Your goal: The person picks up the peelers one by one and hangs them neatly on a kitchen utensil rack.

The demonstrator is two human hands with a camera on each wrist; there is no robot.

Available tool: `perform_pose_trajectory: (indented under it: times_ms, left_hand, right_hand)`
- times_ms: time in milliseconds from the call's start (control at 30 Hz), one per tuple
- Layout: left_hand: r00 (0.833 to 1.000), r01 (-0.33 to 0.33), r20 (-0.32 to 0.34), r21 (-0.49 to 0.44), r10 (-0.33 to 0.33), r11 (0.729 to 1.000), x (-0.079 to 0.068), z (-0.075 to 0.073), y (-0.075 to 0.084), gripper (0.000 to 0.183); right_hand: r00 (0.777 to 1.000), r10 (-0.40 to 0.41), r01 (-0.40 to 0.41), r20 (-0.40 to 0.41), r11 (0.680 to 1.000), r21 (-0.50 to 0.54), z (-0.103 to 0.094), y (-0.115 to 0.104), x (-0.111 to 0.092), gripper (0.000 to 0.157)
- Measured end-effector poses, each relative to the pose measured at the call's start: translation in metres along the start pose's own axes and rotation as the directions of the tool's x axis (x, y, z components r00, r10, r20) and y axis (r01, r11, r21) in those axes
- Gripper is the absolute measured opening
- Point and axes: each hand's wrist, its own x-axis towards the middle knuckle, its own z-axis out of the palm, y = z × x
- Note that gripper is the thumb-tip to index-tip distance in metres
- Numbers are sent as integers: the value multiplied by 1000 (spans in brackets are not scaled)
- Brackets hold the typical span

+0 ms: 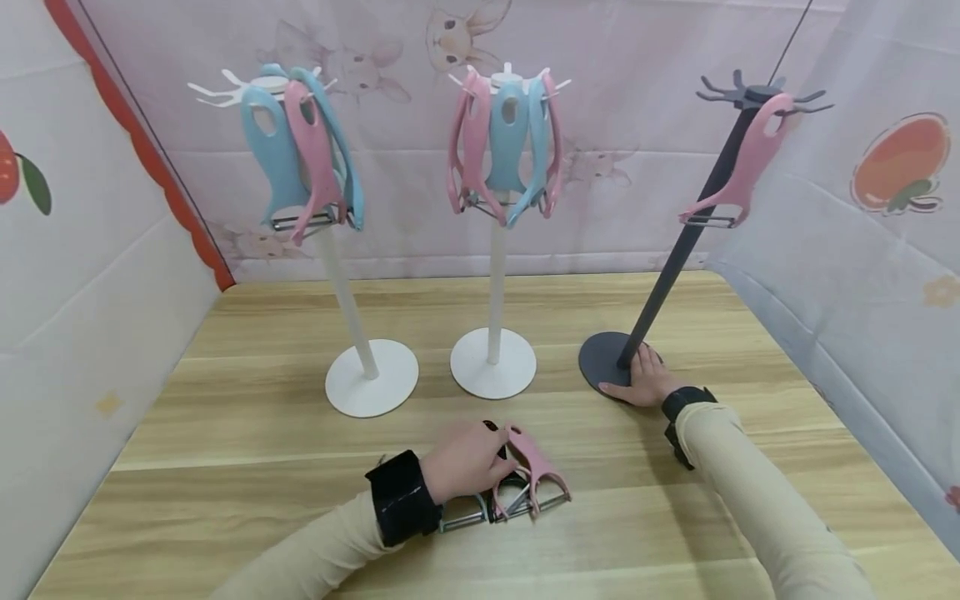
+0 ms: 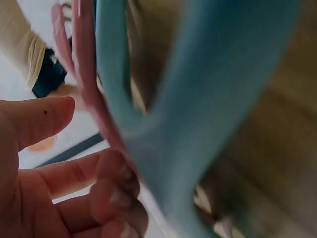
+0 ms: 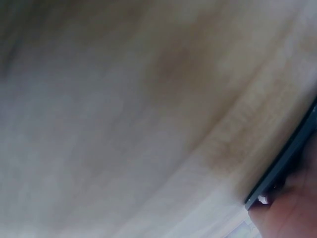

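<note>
Near the front of the table my left hand (image 1: 468, 458) reaches over a small pile of Y-shaped peelers, its fingertips at a pink peeler (image 1: 528, 454). In the left wrist view the thumb stands apart from the bent fingers (image 2: 116, 178), which touch a pink handle beside a blue peeler (image 2: 173, 114). A black peeler (image 1: 516, 481) lies partly hidden under the pink one. My right hand (image 1: 648, 379) rests spread on the round base (image 1: 600, 358) of a black hook stand, beside its leaning pole. One pink peeler (image 1: 750, 167) hangs from that stand.
Two white hook stands rise at the back, a left one (image 1: 386, 379) and a middle one (image 1: 483, 383). Blue peelers (image 1: 273, 154) and pink peelers (image 1: 476, 133) hang from their hooks. Printed cloth (image 1: 637, 192) walls in the wooden table (image 1: 247, 433) at back and sides.
</note>
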Motion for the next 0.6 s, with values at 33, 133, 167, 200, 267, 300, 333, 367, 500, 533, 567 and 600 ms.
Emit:
perform_pose_trajectory:
  times_ms: [33,133,167,200,267,300,333,367,500,533,567,600]
  left_hand:
    - [1000,-3,2,7,3,1000,0,0,1,26]
    - [1000,8,3,14,-8,1000,-2,-3,4,27]
    - [1000,10,-2,9,-10,1000,-3,-5,5,28]
    - [1000,11,-5,1,-11,1000,-3,-6,6,29]
    - [1000,16,-12,-6,-16,1000,-5,-7,6,33]
    - [1000,16,-19,-13,-17,1000,-5,-6,7,35]
    - [1000,18,-24,-19,-18,1000,-5,-6,7,37]
    - [999,19,-34,-24,-20,1000,-5,-6,8,38]
    - [995,45,-83,-71,-51,996,-2,-4,10,33]
    - [994,60,-89,-85,-67,995,-3,-4,11,32]
    - [992,74,-96,-100,-83,992,-3,-4,11,30]
    - [990,87,-100,-109,-97,990,-3,-4,11,29]
  right_hand:
    - [1000,-4,4,-3,1000,-1,1,1,3,110]
    - [1000,-16,16,-12,1000,4,4,4,13,115]
    - [1000,-19,19,-14,1000,6,5,5,16,117]
    - [1000,-19,19,-17,1000,1,7,6,19,117]
    - [999,-31,31,-26,1000,1,9,8,23,121]
    - [999,-35,35,-29,999,2,9,8,23,123]
    - [999,-37,37,-31,999,1,10,10,24,125]
    - [999,-37,37,-32,999,2,10,11,23,125]
    - [999,-32,32,-31,999,18,11,15,15,124]
    - [999,-35,35,-34,999,16,11,14,14,123]
    - [999,-38,39,-37,999,20,10,14,13,122]
    - [998,-43,43,-39,999,23,10,13,12,122]
